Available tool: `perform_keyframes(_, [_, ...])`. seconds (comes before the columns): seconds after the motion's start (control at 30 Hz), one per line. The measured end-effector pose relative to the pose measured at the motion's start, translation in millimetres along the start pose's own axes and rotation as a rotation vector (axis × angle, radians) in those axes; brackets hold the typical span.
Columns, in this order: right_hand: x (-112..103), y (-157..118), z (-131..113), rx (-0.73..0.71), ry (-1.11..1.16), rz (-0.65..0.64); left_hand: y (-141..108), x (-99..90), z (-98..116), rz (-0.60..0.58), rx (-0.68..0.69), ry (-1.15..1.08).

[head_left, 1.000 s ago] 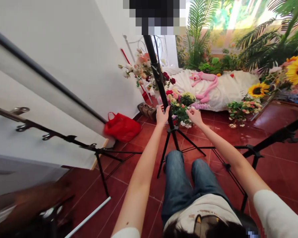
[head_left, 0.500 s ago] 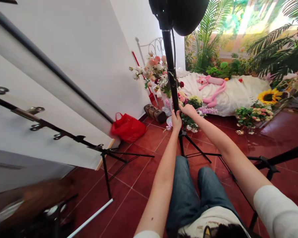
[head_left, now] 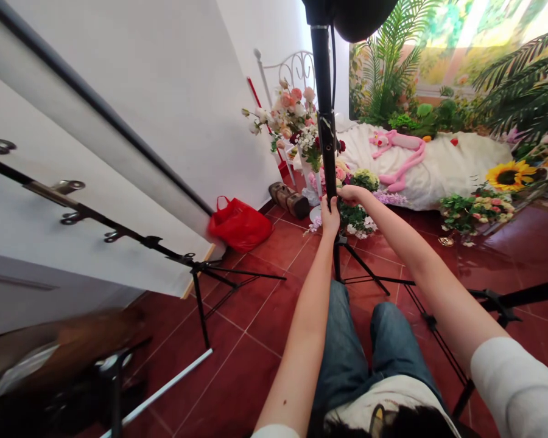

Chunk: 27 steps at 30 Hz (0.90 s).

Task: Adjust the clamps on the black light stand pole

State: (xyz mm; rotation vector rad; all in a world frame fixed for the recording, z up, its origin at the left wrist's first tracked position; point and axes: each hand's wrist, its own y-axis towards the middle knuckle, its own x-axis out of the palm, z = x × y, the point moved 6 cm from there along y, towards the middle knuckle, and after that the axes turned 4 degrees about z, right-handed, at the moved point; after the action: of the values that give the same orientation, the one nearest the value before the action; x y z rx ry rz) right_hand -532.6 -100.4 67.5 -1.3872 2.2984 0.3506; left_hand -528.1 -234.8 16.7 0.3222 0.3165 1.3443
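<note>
A black light stand (head_left: pixel 327 137) rises upright in front of me, with a dark rounded lamp head (head_left: pixel 363 21) cut off by the top edge. My left hand (head_left: pixel 331 218) is closed around its pole, just above the collar where the legs spread. On the pole's right side, slightly higher, my right hand (head_left: pixel 352 194) has its fingers bent in and pressed together against it. Whatever lies under those fingertips is hidden. A thin cable (head_left: pixel 333 67) runs down beside the upper pole.
Left stands a backdrop frame with a black clip-bearing bar (head_left: pixel 86 205) and tripod legs. A red bag (head_left: pixel 240 225) lies by the wall. Flowers (head_left: pixel 296 109) and a draped bed with a pink plush toy (head_left: pixel 404 143) are beyond. More black stand legs (head_left: pixel 493 298) are right.
The scene has shifted slightly right and up in my view, and more of the lamp head is cut off. Both hands keep their places on the stand.
</note>
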Motion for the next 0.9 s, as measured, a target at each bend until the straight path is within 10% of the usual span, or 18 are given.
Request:
perform_keyframes(0.13, [5.5, -28.0, 19.7, 0.166, 0.078, -0.148, 0.0, -0.1, -0.6, 0.021, 0.005, 0.003])
perform_keyframes(0.9, [14.0, -56.6, 40.3, 0.037, 0.787, -0.108, 2.9, 2.3, -8.4, 0.039, 0.048, -0.035])
